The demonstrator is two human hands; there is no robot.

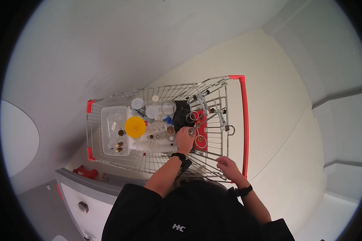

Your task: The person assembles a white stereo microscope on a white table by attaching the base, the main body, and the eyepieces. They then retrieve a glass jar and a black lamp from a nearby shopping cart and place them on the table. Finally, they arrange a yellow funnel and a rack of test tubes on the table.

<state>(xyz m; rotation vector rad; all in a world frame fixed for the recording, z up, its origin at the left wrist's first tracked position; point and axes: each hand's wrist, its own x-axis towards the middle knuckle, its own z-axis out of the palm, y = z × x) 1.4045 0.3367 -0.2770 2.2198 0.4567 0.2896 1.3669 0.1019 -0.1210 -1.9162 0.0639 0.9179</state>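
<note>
While the left hand (185, 140) reaches down into the wire cart (157, 162), its fingers (188, 132) curl around what looks like a small glass jar (192, 131), which sits at the fingertips beside the red tray (202, 127). A yellow lid (135, 127) lies well left of that hand. Right hand (228, 166) rests on the cart's near rim, fingers (221, 162) bent over the wire.

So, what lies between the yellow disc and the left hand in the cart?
In the head view, small white-capped and brown bottles lie between the yellow disc and the left hand.
</note>
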